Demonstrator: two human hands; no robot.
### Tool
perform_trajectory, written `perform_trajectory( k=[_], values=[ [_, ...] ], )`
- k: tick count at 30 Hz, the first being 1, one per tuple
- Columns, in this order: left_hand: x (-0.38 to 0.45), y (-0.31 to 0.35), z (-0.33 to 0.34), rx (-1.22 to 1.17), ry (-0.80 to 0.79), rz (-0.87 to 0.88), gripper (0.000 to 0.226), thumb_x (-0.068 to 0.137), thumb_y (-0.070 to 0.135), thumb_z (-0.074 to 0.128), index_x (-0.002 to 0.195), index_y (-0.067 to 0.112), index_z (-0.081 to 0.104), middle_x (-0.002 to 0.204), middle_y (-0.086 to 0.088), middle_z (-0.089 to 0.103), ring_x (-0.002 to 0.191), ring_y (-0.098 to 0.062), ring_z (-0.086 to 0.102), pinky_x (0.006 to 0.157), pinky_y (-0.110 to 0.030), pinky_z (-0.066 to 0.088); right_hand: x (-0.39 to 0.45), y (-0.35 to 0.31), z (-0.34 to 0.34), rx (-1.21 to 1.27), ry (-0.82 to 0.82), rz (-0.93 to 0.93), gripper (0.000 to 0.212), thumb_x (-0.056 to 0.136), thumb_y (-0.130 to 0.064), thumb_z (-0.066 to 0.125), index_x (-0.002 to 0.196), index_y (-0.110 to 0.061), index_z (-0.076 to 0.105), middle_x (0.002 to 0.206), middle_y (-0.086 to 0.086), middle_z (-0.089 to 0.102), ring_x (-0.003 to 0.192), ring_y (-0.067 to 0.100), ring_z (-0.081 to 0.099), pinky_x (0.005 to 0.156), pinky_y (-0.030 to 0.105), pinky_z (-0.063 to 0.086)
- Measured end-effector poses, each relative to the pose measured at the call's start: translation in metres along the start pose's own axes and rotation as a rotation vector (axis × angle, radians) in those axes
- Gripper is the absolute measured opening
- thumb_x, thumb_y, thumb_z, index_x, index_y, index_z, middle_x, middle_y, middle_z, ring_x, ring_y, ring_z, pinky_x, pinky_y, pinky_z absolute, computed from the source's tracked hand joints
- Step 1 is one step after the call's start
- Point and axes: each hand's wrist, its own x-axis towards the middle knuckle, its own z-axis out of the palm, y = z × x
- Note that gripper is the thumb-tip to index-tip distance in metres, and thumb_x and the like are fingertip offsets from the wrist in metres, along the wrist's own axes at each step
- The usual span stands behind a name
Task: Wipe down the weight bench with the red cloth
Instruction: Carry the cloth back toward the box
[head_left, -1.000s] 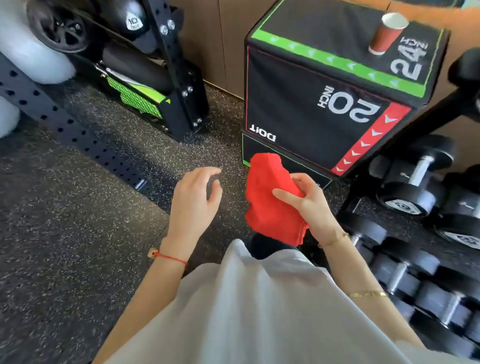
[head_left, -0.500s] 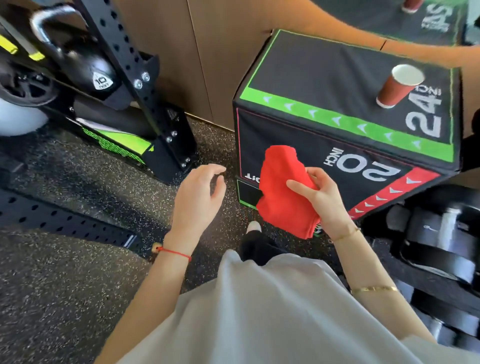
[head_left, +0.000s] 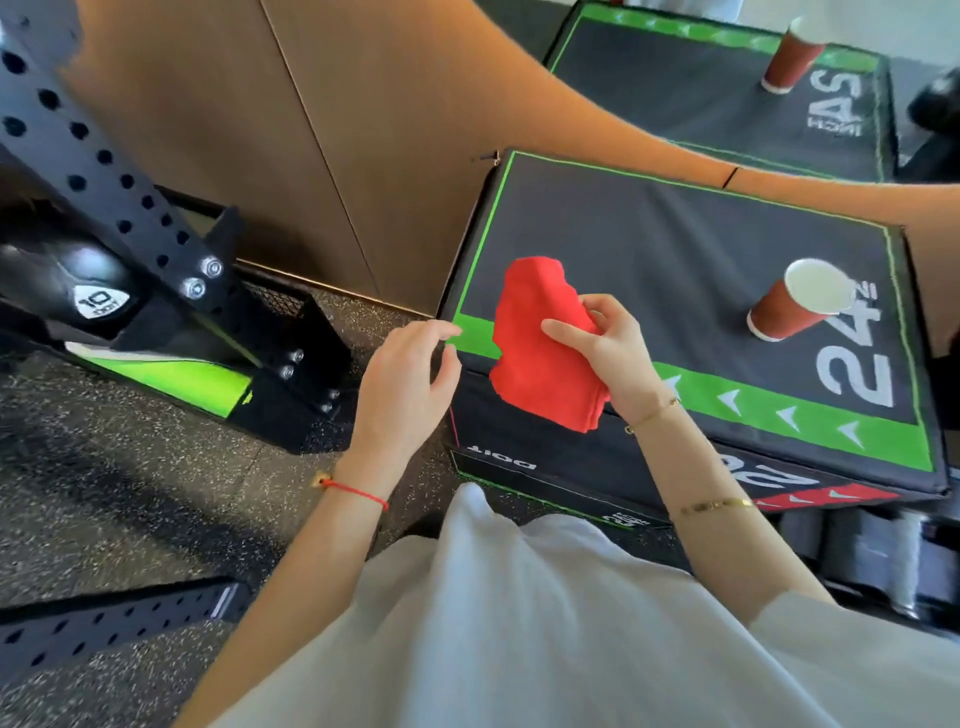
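My right hand (head_left: 610, 351) pinches a folded red cloth (head_left: 540, 343) and holds it up in front of the near left corner of a black padded jump box (head_left: 675, 249) with green stripes and "24" printed on top. My left hand (head_left: 405, 389) hovers just left of the cloth with relaxed, slightly curved fingers, holding nothing. No weight bench is in view.
A red paper cup (head_left: 800, 304) stands on the box's right side. A black perforated rack upright (head_left: 104, 171) with a kettlebell (head_left: 67, 291) stands at the left. A mirror (head_left: 727, 83) above the wooden wall reflects the box. Dumbbells (head_left: 893, 551) lie at the lower right on the speckled rubber floor.
The view has tilted up and closer to the box, so its top now shows. Both hands keep their pose, the cloth rising against the box's top edge.
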Motion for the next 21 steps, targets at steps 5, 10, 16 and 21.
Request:
perform_trajectory(
  k=[5, 10, 16, 21],
  values=[
    [0.051, -0.015, 0.011, -0.033, -0.054, 0.038, 0.023, 0.095, 0.014, 0.055, 0.116, 0.014, 0.066, 0.113, 0.002, 0.069, 0.107, -0.018, 0.060, 0.092, -0.032, 0.048, 0.051, 0.002, 0.018, -0.085, 0.071, -0.007, 0.038, 0.069, -0.027, 0.086, 0.096, -0.027, 0.059, 0.108, 0.002, 0.067, 0.098, 0.016, 0.064, 0.092, 0.038, 0.053],
    [0.093, -0.030, 0.018, -0.047, -0.141, 0.113, 0.024, 0.095, 0.013, 0.055, 0.116, 0.014, 0.066, 0.114, 0.000, 0.068, 0.110, -0.020, 0.060, 0.094, -0.033, 0.047, 0.077, 0.007, 0.026, -0.211, 0.168, -0.017, 0.043, 0.069, -0.031, 0.085, 0.102, -0.023, 0.058, 0.110, -0.002, 0.066, 0.104, 0.017, 0.062, 0.097, 0.039, 0.049],
    [0.131, -0.043, 0.025, -0.058, -0.207, 0.188, 0.024, 0.095, 0.014, 0.054, 0.116, 0.014, 0.066, 0.115, 0.000, 0.068, 0.107, -0.021, 0.060, 0.091, -0.038, 0.050, 0.086, 0.007, 0.024, -0.318, 0.297, -0.094, 0.049, 0.073, -0.028, 0.082, 0.114, -0.020, 0.055, 0.109, -0.012, 0.060, 0.099, 0.001, 0.054, 0.083, 0.010, 0.038],
    [0.147, -0.051, 0.034, -0.073, -0.251, 0.244, 0.024, 0.093, 0.012, 0.055, 0.114, 0.014, 0.067, 0.113, -0.001, 0.068, 0.105, -0.023, 0.060, 0.089, -0.036, 0.049, 0.085, 0.012, 0.021, -0.306, 0.442, -0.200, 0.042, 0.076, -0.010, 0.075, 0.114, -0.014, 0.057, 0.114, -0.001, 0.062, 0.103, 0.009, 0.055, 0.095, 0.017, 0.040]
  ],
)
